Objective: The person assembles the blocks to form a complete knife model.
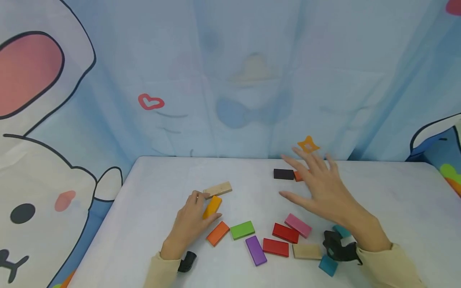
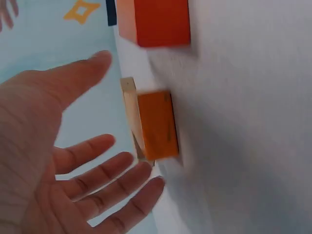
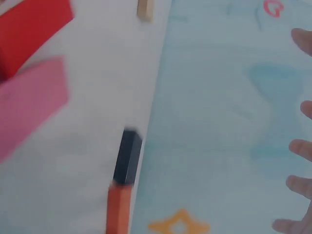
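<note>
My left hand (image 1: 191,220) is by a yellow block (image 1: 212,206), its fingers on the far side and its thumb on the near side. In the left wrist view a gap shows between the spread fingers (image 2: 139,200) and that block, seen there as orange (image 2: 158,124). A natural wood block (image 1: 218,189) lies just behind it. With fingers spread, my right hand (image 1: 324,192) hovers near a black block (image 1: 283,174) and an orange-red block (image 1: 298,176), which touch end to end and are partly covered. It holds nothing.
Nearer me lie an orange block (image 1: 217,233), a green block (image 1: 242,230), a purple block (image 1: 256,251), two red blocks (image 1: 275,247), a pink block (image 1: 298,225), a wood block (image 1: 307,251) and teal blocks (image 1: 328,265). A printed curtain (image 1: 252,80) hangs behind the white table (image 1: 162,172).
</note>
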{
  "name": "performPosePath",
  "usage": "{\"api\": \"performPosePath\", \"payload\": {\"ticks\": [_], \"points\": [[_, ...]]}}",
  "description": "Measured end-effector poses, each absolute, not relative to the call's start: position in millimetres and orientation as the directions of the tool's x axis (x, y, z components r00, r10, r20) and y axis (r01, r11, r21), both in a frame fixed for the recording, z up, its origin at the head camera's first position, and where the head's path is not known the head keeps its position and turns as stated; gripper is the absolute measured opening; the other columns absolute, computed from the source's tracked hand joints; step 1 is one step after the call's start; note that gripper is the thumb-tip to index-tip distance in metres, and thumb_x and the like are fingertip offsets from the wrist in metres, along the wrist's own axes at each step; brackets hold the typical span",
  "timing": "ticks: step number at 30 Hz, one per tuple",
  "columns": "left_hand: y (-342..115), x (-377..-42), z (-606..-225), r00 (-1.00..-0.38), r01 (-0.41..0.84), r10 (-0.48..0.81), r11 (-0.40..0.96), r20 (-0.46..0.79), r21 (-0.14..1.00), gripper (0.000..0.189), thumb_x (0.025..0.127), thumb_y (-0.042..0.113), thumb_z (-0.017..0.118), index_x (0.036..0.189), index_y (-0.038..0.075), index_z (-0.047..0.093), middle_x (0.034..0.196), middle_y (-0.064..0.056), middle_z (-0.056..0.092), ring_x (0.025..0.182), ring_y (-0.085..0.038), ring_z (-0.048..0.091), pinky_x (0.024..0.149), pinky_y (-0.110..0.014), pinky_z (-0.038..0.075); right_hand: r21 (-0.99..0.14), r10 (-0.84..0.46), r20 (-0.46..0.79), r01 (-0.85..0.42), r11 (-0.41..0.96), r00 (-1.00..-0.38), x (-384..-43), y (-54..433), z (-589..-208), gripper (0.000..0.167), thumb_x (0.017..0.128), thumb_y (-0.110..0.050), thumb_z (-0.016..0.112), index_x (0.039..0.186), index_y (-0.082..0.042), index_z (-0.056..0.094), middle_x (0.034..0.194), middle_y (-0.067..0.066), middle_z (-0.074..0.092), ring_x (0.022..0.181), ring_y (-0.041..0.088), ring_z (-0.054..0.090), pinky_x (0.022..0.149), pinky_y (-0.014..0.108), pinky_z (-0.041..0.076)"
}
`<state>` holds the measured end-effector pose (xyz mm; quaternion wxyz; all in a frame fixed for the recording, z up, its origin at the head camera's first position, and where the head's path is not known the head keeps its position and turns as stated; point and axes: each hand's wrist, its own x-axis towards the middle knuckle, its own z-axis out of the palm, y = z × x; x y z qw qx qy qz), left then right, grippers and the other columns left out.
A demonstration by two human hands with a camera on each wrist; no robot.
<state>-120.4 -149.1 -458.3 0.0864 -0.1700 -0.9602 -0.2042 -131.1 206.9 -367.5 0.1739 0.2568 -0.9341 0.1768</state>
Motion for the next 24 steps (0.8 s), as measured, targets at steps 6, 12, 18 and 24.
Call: {"api": "performPosePath", "payload": {"ticks": [6,12,18,24], "points": [[-138.9,-117.1,-456.9,-0.945,0.325,0.287,0.871,0.157,0.368,0.056,0.088,0.024,0.087,0.13,-0.006,0.064,0.113,-0.014,0.057,0.085,-0.017,0.05,0.068,-0.031,0.057,-0.361,-0.592,0.346,-0.686,0.632,-0.728,-150.2,155.5,-365.1,0.077,0.092,-0.03,0.083,0.157,-0.015,0.045,0.158,0.016,0.043,0.142,0.039,0.044,0.105,0.063,0.05],[-133.4,-118.0,-453.9,-0.948,0.316,0.281,0.884,0.148,0.346,0.048,0.09,0.014,0.084,0.127,-0.008,0.064,0.112,-0.015,0.058,0.087,-0.021,0.054,0.073,-0.039,0.061,-0.439,-0.682,0.29,-0.726,0.528,-0.671,-172.3,124.4,-378.2,0.064,0.093,-0.024,0.082,0.149,-0.009,0.054,0.145,0.01,0.054,0.134,0.03,0.051,0.106,0.05,0.053],[-132.8,-118.8,-452.8,-0.953,0.298,0.27,0.911,0.135,0.285,0.049,0.089,0.016,0.085,0.13,-0.004,0.066,0.116,-0.015,0.062,0.09,-0.023,0.059,0.074,-0.043,0.061,-0.453,-0.733,0.182,-0.717,0.529,-0.656,-192.4,98.2,-397.0,0.05,0.092,-0.019,0.083,0.137,-0.007,0.064,0.135,0.008,0.059,0.127,0.028,0.055,0.108,0.047,0.052],[-128.0,-120.7,-450.1,-0.967,0.251,0.233,0.934,0.1,0.252,0.049,0.088,0.019,0.087,0.13,0.002,0.068,0.122,-0.013,0.064,0.097,-0.025,0.064,0.07,-0.047,0.059,-0.441,-0.757,0.148,-0.727,0.526,-0.637,-208.2,75.8,-414.7,0.039,0.089,-0.009,0.084,0.126,-0.004,0.07,0.129,0.008,0.062,0.122,0.027,0.057,0.107,0.042,0.053]]}}
